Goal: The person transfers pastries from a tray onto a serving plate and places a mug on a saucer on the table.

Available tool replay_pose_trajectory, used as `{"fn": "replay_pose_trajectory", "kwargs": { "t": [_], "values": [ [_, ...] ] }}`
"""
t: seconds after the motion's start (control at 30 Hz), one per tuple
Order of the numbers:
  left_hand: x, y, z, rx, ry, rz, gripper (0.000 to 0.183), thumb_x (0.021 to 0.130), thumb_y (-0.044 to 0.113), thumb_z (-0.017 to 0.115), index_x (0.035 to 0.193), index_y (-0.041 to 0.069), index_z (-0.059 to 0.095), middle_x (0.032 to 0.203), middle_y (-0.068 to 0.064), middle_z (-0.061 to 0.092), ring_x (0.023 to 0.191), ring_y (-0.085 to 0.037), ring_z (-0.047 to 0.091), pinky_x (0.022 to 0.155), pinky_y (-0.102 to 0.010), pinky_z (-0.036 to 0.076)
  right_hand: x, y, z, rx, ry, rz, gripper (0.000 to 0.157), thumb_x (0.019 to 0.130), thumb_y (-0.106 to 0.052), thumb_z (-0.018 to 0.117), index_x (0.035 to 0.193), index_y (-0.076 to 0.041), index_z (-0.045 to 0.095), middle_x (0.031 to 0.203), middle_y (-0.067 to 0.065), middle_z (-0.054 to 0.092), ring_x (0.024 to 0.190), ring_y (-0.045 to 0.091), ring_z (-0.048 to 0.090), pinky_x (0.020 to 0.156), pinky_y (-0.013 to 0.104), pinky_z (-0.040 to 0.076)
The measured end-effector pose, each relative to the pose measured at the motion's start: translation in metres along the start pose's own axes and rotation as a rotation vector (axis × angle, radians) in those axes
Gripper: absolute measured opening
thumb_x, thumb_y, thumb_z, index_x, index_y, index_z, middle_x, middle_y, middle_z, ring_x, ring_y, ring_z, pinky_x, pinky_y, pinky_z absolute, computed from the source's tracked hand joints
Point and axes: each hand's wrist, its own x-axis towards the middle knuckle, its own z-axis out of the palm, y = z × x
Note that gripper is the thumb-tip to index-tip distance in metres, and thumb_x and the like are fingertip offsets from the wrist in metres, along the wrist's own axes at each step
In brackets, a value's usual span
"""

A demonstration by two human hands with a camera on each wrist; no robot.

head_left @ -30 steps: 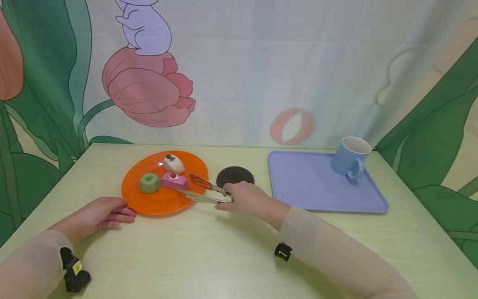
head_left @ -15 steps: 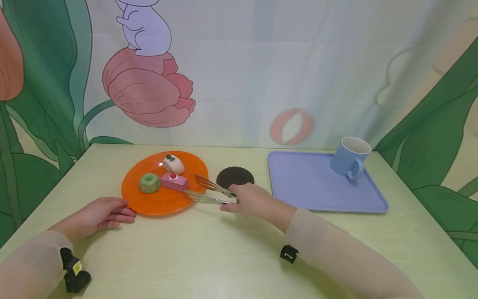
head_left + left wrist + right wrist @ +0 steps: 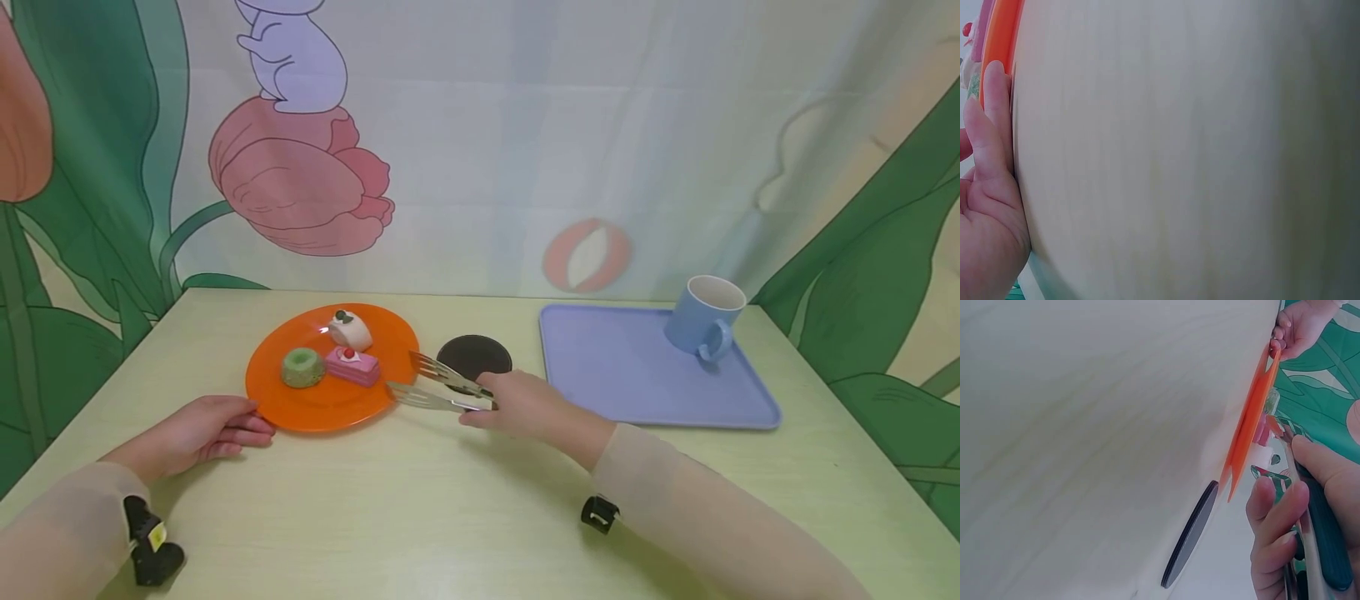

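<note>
My left hand holds the near-left rim of an orange plate, thumb and fingers pinching its edge. On the plate are a green ring-shaped cake, a pink cake slice with a red cherry on top, and a white roll cake with a dark topping. Metal serving tongs with dark grips are in my right hand, thumb on one side and fingers wrapped round the other. Their two arms stand apart with nothing between them, tips over the plate's right edge.
A round black coaster lies just behind the tongs. To the right, a lilac tray bears a light blue mug at its back right corner. A printed curtain hangs behind the table.
My right hand has drawn the tongs to the right, away from the pink cake slice. My left hand, the plate and the cakes have stayed put.
</note>
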Motion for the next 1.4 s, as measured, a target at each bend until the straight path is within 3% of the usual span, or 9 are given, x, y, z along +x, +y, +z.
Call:
{"fn": "replay_pose_trajectory", "kwargs": {
  "t": [0.13, 0.3, 0.77, 1.0, 1.23, 1.4],
  "values": [
    [0.000, 0.001, 0.000, -0.003, 0.000, -0.003, 0.042, 0.102, 0.027, 0.031, 0.122, -0.007, 0.047, 0.101, -0.008, 0.068, 0.092, -0.016, 0.066, 0.073, -0.022, 0.052, -0.004, 0.006, -0.001, -0.022, -0.004, 0.015, 0.053, 0.083, -0.048, 0.064, 0.113, -0.006, 0.058, 0.055, -0.006, 0.053, 0.057, 0.011, 0.052, 0.062, 0.032, 0.047],
    [0.000, 0.000, 0.000, -0.006, -0.003, -0.001, 0.043, 0.102, 0.027, 0.032, 0.123, -0.008, 0.046, 0.100, -0.007, 0.068, 0.091, -0.016, 0.066, 0.073, -0.022, 0.052, -0.011, 0.013, -0.002, -0.008, 0.001, 0.021, 0.044, 0.082, -0.047, 0.065, 0.103, -0.009, 0.058, 0.057, -0.007, 0.053, 0.056, 0.010, 0.051, 0.056, 0.031, 0.044],
    [0.001, -0.002, 0.001, 0.004, 0.000, 0.009, 0.043, 0.103, 0.027, 0.031, 0.123, -0.008, 0.045, 0.099, -0.006, 0.068, 0.090, -0.015, 0.066, 0.071, -0.022, 0.052, -0.034, 0.036, -0.006, 0.093, 0.004, 0.073, 0.032, 0.082, -0.041, 0.068, 0.093, -0.013, 0.057, 0.054, -0.004, 0.052, 0.044, 0.010, 0.047, 0.044, 0.027, 0.038],
    [0.000, -0.002, 0.001, -0.009, -0.006, 0.013, 0.042, 0.102, 0.026, 0.031, 0.122, -0.008, 0.046, 0.100, -0.007, 0.068, 0.090, -0.016, 0.066, 0.071, -0.022, 0.052, -0.043, 0.041, -0.009, 0.081, 0.002, 0.081, 0.032, 0.082, -0.041, 0.068, 0.089, -0.012, 0.056, 0.057, -0.004, 0.051, 0.045, 0.011, 0.047, 0.045, 0.028, 0.039],
    [0.001, -0.002, 0.000, -0.002, -0.002, 0.015, 0.043, 0.102, 0.027, 0.031, 0.122, -0.008, 0.046, 0.100, -0.007, 0.068, 0.091, -0.015, 0.066, 0.072, -0.022, 0.052, -0.049, 0.050, -0.013, 0.135, -0.002, 0.152, 0.034, 0.083, -0.040, 0.067, 0.096, -0.011, 0.056, 0.059, -0.002, 0.054, 0.045, 0.012, 0.050, 0.045, 0.029, 0.041],
    [0.001, -0.002, 0.001, 0.005, -0.003, 0.018, 0.043, 0.102, 0.027, 0.031, 0.122, -0.008, 0.047, 0.100, -0.007, 0.068, 0.091, -0.015, 0.066, 0.072, -0.022, 0.052, -0.056, 0.058, -0.015, 0.157, 0.005, 0.154, 0.032, 0.083, -0.041, 0.067, 0.093, -0.013, 0.054, 0.059, -0.001, 0.052, 0.044, 0.012, 0.050, 0.045, 0.029, 0.041]
  ]
}}
